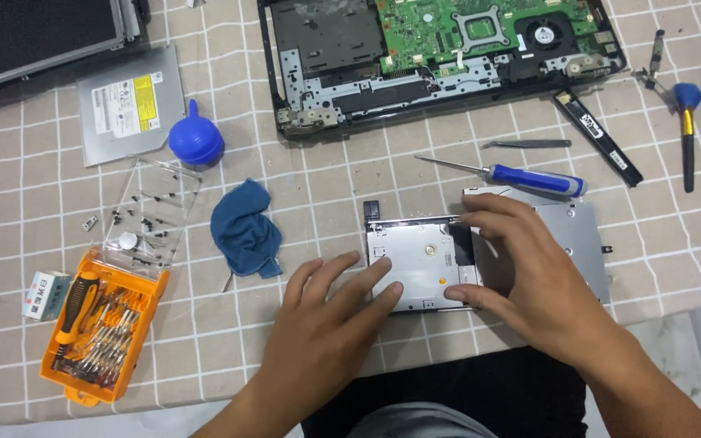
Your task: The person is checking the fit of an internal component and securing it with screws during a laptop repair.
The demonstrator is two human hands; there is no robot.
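Head view: right hand (529, 280) hides drive tray (419, 264) right side; left hand (330, 312) touching.

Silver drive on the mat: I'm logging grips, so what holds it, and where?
Both hands steady the silver drive: left hand fingers on its near-left face, right hand spanning its right end. Not lifted.

Flat rectangular silver metal drive (419, 259), lying face-up on the checked-cloth desk (350, 186), dark strip along its right part. Left hand (330, 312) fingertips rest on its lower-left edge; right hand (521, 272) spans its right end, thumb at the lower right corner, fingers over the top. Under the right hand it overlaps a flat grey metal caddy plate (582, 235), extending rightward.
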